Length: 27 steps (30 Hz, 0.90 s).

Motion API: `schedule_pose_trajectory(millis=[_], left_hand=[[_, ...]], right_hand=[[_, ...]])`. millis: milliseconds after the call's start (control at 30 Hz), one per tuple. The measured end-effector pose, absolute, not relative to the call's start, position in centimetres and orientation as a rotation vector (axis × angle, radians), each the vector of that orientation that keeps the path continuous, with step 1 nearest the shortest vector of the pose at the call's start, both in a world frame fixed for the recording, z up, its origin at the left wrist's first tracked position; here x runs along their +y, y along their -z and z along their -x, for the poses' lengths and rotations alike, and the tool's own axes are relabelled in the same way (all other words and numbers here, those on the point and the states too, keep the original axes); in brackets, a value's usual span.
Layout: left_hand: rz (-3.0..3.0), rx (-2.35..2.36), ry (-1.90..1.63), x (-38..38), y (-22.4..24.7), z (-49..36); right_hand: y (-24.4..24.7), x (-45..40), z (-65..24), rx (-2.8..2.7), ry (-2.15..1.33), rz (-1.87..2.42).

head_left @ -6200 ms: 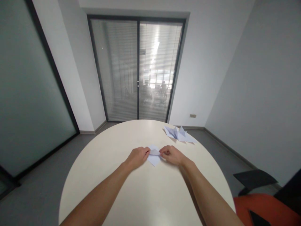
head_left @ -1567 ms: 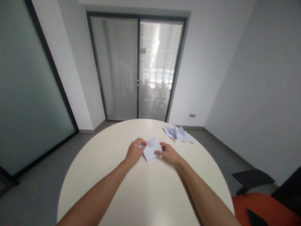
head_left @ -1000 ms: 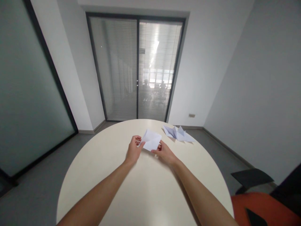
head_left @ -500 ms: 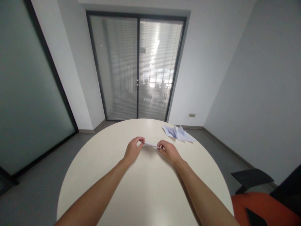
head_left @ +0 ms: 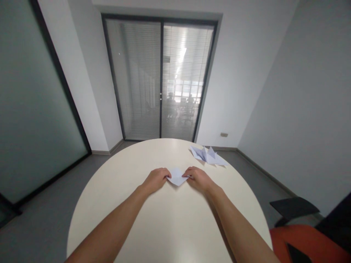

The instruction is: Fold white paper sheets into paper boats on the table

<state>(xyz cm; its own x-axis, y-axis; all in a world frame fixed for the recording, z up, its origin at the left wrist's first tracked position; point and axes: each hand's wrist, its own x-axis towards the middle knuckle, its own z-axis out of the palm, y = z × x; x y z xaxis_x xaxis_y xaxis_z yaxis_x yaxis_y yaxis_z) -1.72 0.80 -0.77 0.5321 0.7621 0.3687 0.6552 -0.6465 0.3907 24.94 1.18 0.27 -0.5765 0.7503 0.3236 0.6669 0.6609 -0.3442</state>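
Note:
A small folded piece of white paper (head_left: 177,177) is stretched between my two hands over the middle of the table. My left hand (head_left: 158,179) pinches its left corner, fingers closed. On the opposite corner, my right hand (head_left: 197,178) grips with thumb and fingers. The paper's face shows as a diamond shape, one point facing me. Whether it rests on the table or hovers just above, I cannot tell. Beyond my right hand lies a folded white paper piece (head_left: 210,156) with raised points, near the table's far right edge.
The round cream table (head_left: 164,226) fills the lower middle. An orange chair (head_left: 304,241) with a black armrest (head_left: 294,206) stands close on the right. Behind the table is a glass door with blinds (head_left: 134,84); a frosted glass panel (head_left: 30,102) rises at left.
The paper has turned from edge-on to showing its flat face, and it sits slightly nearer to me. My left hand has moved down a little and rolled over, its knuckles now upward.

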Motion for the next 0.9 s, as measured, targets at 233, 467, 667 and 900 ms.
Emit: schedule_pose_trajectory(millis=[233, 467, 667, 900], left_hand=[[-2.64, 1.211, -0.725, -0.1, -0.1, 1.7], [-2.658, 1.204, -0.731, -0.5, -0.7, 1.6], [-2.606, 1.286, -0.718, 0.0, -0.4, 1.7], [-2.454, 1.496, -0.744, 0.5, 0.7, 1.0]], right_hand=[[-0.4, 0.8, -24.9, -2.395, -0.327, 1.161], [-0.8, 0.8, -25.0, -2.402, -0.427, 1.197], [-0.7, 1.2, -25.2, -2.341, -0.492, 1.188], [-0.2, 1.4, -25.0, -2.278, -0.457, 1.293]])
